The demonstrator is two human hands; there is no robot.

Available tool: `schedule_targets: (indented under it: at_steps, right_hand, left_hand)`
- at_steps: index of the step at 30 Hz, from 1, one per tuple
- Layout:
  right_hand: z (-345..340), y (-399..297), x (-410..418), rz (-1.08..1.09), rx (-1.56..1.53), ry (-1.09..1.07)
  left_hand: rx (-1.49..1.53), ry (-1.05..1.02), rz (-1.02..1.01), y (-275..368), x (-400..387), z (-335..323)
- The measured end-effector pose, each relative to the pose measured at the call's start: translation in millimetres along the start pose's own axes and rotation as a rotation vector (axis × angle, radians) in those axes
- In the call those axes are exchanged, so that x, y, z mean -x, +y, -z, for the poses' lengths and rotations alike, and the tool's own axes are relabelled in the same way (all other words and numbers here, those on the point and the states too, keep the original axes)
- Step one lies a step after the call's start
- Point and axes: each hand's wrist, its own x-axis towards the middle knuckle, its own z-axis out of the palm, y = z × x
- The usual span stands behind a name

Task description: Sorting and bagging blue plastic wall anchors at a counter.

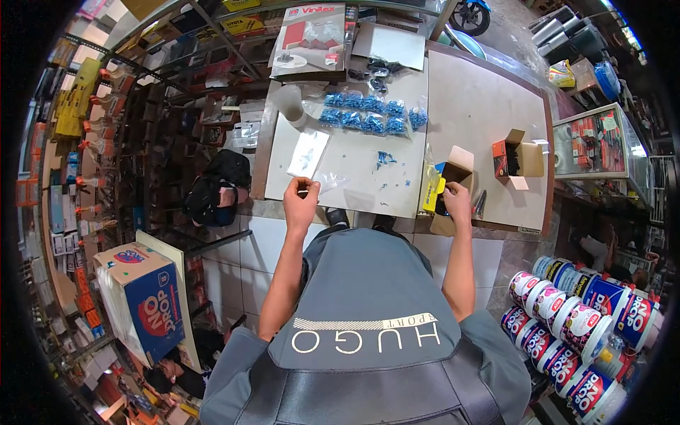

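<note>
My left hand [301, 204], at the table's near edge, pinches a clear plastic bag [333, 181] that spreads out to its right. Just beyond it lies a stack of flat clear bags [309, 152]. My right hand [457, 203] is at the mouth of an open yellow and blue cardboard box [434, 191]; its fingertips are partly hidden, so a hold cannot be told. Farther back, rows of clear bags filled with blue screws or wall plugs [361, 112] lie on the table. A small loose pile of blue pieces [385, 158] sits nearer, with several strays around it.
An open orange box of dark screws [507, 159] stands at the right. A dark pointed tool [480, 204] lies near my right hand. At the back left are a white plastic cup [290, 107] and a catalogue [309, 40]. Paint pails [563, 366] are stacked lower right.
</note>
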Motion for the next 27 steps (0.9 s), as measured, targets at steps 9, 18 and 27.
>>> schedule_targets:
  at_steps: [9,18,27]
  right_hand:
    - [28.5,-2.4,4.7,-0.433,-1.385,-0.281]
    - [9.9,-76.9,0.0,-0.366,-1.508,-0.425]
    - [-90.4,-104.4,-21.4,-0.49,-1.283,-0.469]
  left_hand:
    - [0.017,-0.021,0.014,7.9,0.0,-6.7]
    - [0.009,-0.02,-0.002,3.0,0.2,-2.8]
    - [-0.007,0.032,-0.04,-6.8,6.4,10.8]
